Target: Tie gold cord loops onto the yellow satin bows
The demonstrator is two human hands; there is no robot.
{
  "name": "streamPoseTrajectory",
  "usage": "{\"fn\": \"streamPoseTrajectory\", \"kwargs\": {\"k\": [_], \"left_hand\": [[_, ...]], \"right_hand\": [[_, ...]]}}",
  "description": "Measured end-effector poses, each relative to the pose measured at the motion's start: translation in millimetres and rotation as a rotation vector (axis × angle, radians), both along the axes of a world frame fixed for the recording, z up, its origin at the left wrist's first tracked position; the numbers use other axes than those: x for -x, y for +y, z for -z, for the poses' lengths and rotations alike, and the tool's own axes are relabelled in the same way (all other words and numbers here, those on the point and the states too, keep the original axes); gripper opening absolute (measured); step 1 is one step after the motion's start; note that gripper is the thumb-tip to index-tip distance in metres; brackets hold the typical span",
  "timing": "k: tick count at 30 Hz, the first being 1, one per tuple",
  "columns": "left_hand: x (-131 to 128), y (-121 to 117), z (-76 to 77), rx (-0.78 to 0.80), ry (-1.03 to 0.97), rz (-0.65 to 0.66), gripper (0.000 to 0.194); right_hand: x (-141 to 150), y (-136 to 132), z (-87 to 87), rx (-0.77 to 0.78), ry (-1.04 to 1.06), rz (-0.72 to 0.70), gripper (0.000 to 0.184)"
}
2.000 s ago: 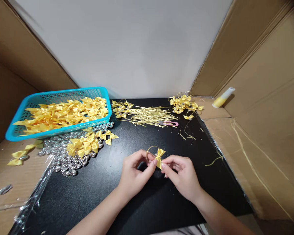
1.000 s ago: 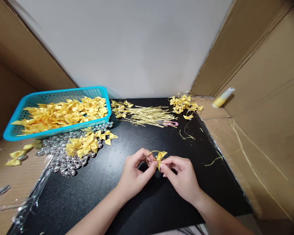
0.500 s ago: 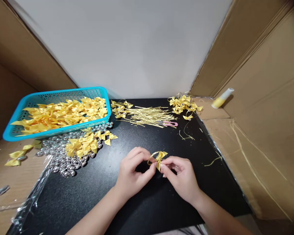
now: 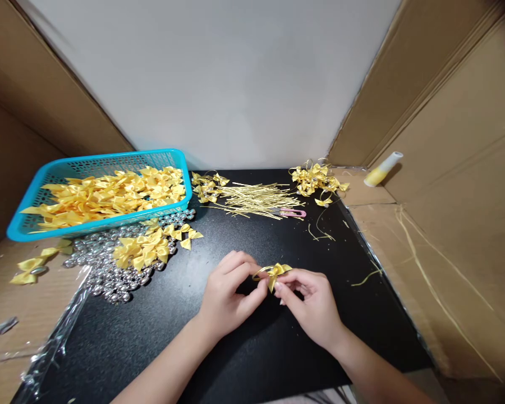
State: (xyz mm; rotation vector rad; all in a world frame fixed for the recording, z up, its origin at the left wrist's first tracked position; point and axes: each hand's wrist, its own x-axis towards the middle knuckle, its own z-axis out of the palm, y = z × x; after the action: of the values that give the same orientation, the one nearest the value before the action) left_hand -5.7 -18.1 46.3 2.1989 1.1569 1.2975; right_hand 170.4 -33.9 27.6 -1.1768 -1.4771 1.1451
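Note:
Between my two hands, just above the black tabletop, is a yellow ribbon bow (image 4: 276, 271) with a loop of gold cord (image 4: 260, 273) at its left side. My left hand (image 4: 232, 289) pinches the cord side of the bow with thumb and forefinger. At the bow's right side, my right hand (image 4: 309, 297) is closed in a pinch on the ribbon. The fingertips cover part of the bow, so how the cord joins it is hidden.
A turquoise basket (image 4: 14, 224) of yellow bows stands at left. Silver beads (image 4: 105, 275) and loose bows (image 4: 145, 247) lie before it. Gold cord pieces (image 4: 256, 197), a pink-handled tool (image 4: 293, 213) and corded bows (image 4: 315, 178) lie at the back. A cone spool (image 4: 381, 171) stands right.
The bow has turned between my fingers and lies flatter, its right tail lower and reaching over my right fingers. My hands have barely shifted.

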Motion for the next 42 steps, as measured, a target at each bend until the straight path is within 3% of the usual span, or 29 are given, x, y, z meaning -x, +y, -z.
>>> {"fn": "streamPoseTrajectory", "kwargs": {"k": [6, 15, 27, 30, 33, 35, 42], "left_hand": [[-2, 0, -0.8, 0.017, 0.006, -0.019, 0.012], [-2, -1, 5.2, -0.035, 0.085, -0.010, 0.009], [-4, -4, -0.7, -0.018, 0.013, -0.034, 0.007], [-4, -5, -3.2, 0.096, -0.061, -0.060, 0.007], [-3, -4, -5.0, 0.327, -0.115, 0.013, 0.004], [-3, -3, -5.4, 0.445, -0.120, 0.046, 0.011], [-4, -3, -6.1, 0.454, -0.115, 0.060, 0.021]], "right_hand": [[2, -1, -0.3, 0.044, 0.020, -0.007, 0.010], [4, 1, -4.3, 0.276, 0.266, -0.031, 0.015], [5, 3, -3.1, 0.303, 0.316, -0.049, 0.021], [5, 4, -2.8, 0.299, 0.308, -0.048, 0.022], [4, 4, -2.2, 0.300, 0.307, -0.057, 0.020], [4, 4, -2.2, 0.298, 0.310, -0.063, 0.020], [3, 3, -2.5, 0.297, 0.290, -0.055, 0.025]]}}
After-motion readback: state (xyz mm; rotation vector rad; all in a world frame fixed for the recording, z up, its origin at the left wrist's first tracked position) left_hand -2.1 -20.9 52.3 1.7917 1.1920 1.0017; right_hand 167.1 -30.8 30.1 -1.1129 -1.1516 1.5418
